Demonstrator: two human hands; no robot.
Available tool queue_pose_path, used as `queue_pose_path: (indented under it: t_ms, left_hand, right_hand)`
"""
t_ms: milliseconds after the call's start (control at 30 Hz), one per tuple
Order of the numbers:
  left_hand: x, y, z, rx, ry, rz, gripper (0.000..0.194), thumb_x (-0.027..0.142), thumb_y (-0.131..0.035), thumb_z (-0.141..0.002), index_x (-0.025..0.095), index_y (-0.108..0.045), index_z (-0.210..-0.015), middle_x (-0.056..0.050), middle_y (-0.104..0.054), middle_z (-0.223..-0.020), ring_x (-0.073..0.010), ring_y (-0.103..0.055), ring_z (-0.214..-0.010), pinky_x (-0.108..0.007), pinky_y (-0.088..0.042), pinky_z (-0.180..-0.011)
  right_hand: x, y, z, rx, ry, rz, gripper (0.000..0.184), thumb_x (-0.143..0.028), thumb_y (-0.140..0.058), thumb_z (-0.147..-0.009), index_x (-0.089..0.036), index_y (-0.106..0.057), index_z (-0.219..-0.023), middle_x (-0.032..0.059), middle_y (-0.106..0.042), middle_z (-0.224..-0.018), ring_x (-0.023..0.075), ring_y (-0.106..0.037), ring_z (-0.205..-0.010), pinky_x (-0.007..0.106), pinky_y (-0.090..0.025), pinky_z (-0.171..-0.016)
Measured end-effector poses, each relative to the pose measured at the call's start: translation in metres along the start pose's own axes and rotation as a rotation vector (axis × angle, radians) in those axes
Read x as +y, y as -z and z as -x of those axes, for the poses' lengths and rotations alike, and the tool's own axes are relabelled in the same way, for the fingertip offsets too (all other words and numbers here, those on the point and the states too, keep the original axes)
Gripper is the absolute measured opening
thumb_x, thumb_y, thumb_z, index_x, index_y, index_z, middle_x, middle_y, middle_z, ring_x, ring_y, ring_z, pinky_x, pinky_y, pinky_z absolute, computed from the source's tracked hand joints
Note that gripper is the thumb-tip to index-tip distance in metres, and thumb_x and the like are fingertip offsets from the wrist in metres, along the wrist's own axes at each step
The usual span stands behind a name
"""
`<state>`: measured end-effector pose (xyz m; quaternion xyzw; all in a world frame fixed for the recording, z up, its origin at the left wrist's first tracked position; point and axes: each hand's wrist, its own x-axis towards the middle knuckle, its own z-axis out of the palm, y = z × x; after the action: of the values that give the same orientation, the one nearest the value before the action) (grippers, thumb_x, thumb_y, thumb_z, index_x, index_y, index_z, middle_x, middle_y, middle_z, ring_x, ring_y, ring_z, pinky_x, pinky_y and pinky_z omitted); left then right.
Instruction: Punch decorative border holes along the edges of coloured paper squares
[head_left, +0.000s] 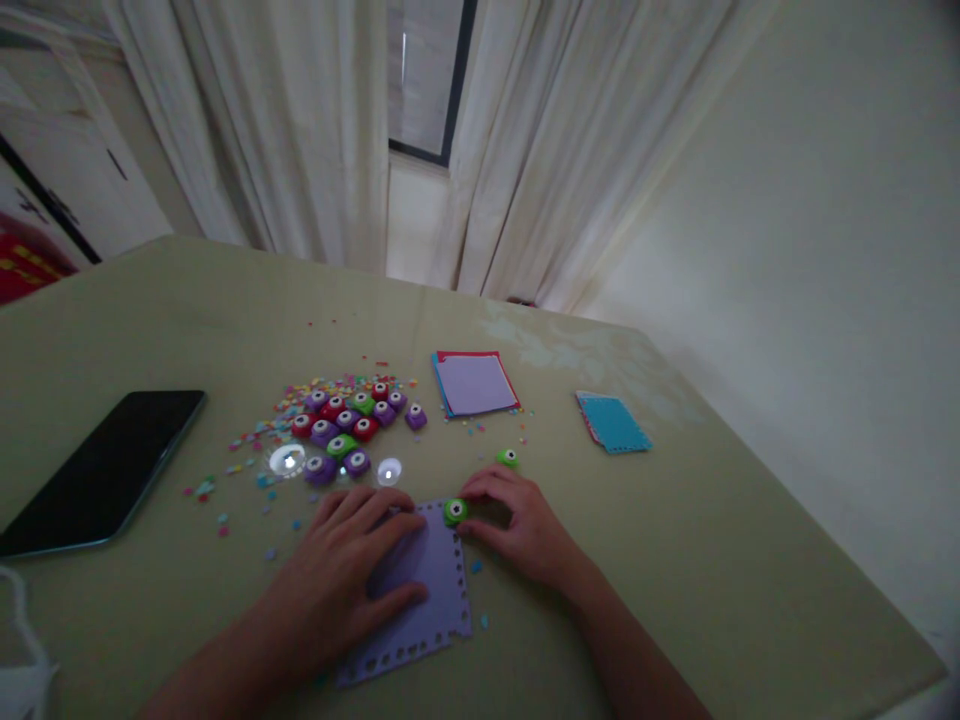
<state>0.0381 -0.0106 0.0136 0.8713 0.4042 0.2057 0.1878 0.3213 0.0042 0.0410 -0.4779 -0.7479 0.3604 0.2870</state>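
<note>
Purple paper (442,585) with small holes along its edges lies at the lower centre of the frame. The left hand (341,560) rests over it, its fingers partly spread, holding it down. The right hand (529,520) is half closed, thumb and fingertips pinching a green punch (455,512) at the paper's upper right corner. Left of the frame's centre, many other punches (346,420) stand close together, near coloured confetti (204,489).

The table (712,560) bears a tablet (105,475), punches (346,420), confetti (204,489), a purple sheet (436,565) and seemingly two paper stacks (478,385).
</note>
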Motion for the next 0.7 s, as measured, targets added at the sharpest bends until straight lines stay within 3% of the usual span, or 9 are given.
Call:
queue_pose_path:
  t_ms: [233,333,400,467,567,633,700]
  left_hand:
    - [-0.001,0.005,-0.005,-0.002,-0.018,0.007,0.047,0.053,-0.081,-0.093,0.035,-0.069,-0.135,-0.003,-0.069,-0.137,-0.0318,-0.061,-0.124,-0.047,-0.04,-0.107]
    - [-0.002,0.004,-0.005,0.076,-0.039,0.017,0.041,0.052,-0.074,-0.098,0.034,-0.069,-0.136,-0.004,-0.069,-0.137,-0.0319,-0.061,-0.125,-0.049,-0.042,-0.107]
    - [0.002,0.005,-0.005,0.162,-0.036,0.059,0.035,0.048,-0.069,-0.103,0.033,-0.069,-0.134,-0.006,-0.069,-0.135,-0.0306,-0.062,-0.124,-0.047,-0.043,-0.106]
    - [0.012,0.01,-0.007,0.271,-0.023,0.13,0.029,0.042,-0.064,-0.106,0.03,-0.07,-0.132,-0.006,-0.069,-0.133,-0.0291,-0.062,-0.123,-0.045,-0.045,-0.107]
    - [0.039,0.024,-0.019,0.409,-0.034,0.237,0.024,0.035,-0.057,-0.11,0.027,-0.07,-0.127,-0.007,-0.07,-0.13,-0.027,-0.062,-0.123,-0.042,-0.046,-0.108]
    - [0.062,0.033,-0.037,0.466,-0.09,0.27,0.023,0.034,-0.054,-0.111,0.024,-0.071,-0.123,-0.008,-0.07,-0.123,-0.0259,-0.062,-0.121,-0.042,-0.046,-0.107]
    - [0.084,0.039,-0.063,0.464,-0.124,0.274,0.029,0.033,-0.047,-0.113,0.021,-0.072,-0.121,-0.009,-0.071,-0.121,-0.0252,-0.062,-0.12,-0.041,-0.046,-0.107]
  right_hand:
    - [0.001,0.0,0.0,-0.001,0.01,-0.011,0.03,-0.037,-0.089,-0.089,-0.02,-0.079,-0.111,0.0069,-0.074,-0.109,0.0219,-0.069,-0.1,0.034,-0.054,-0.092]
    - [0.001,-0.003,-0.001,0.051,-0.002,-0.051,0.038,-0.045,-0.089,-0.088,-0.02,-0.078,-0.114,0.0063,-0.073,-0.107,0.0213,-0.067,-0.096,0.033,-0.051,-0.089]
    - [-0.001,-0.007,-0.002,0.13,-0.014,-0.132,0.035,-0.053,-0.08,-0.093,-0.019,-0.074,-0.097,0.0028,-0.068,-0.092,0.0188,-0.063,-0.086,0.031,-0.048,-0.079]
    - [-0.007,-0.01,-0.005,0.199,-0.021,-0.237,0.046,-0.059,-0.067,-0.1,-0.02,-0.06,-0.076,-0.0026,-0.054,-0.073,0.0152,-0.051,-0.07,0.028,-0.04,-0.067]
    - [-0.016,-0.016,-0.01,0.224,0.022,-0.318,0.058,-0.065,-0.052,-0.104,-0.023,-0.041,-0.065,-0.0061,-0.034,-0.062,0.0126,-0.033,-0.059,0.028,-0.031,-0.058]
    - [-0.022,-0.022,-0.016,0.214,0.07,-0.302,0.061,-0.068,-0.047,-0.105,-0.024,-0.039,-0.063,-0.0057,-0.032,-0.06,0.0126,-0.033,-0.057,0.028,-0.032,-0.055]
    - [-0.026,-0.03,-0.024,0.232,0.103,-0.262,0.061,-0.069,-0.048,-0.104,-0.023,-0.047,-0.063,-0.0037,-0.039,-0.06,0.0142,-0.042,-0.059,0.028,-0.038,-0.055]
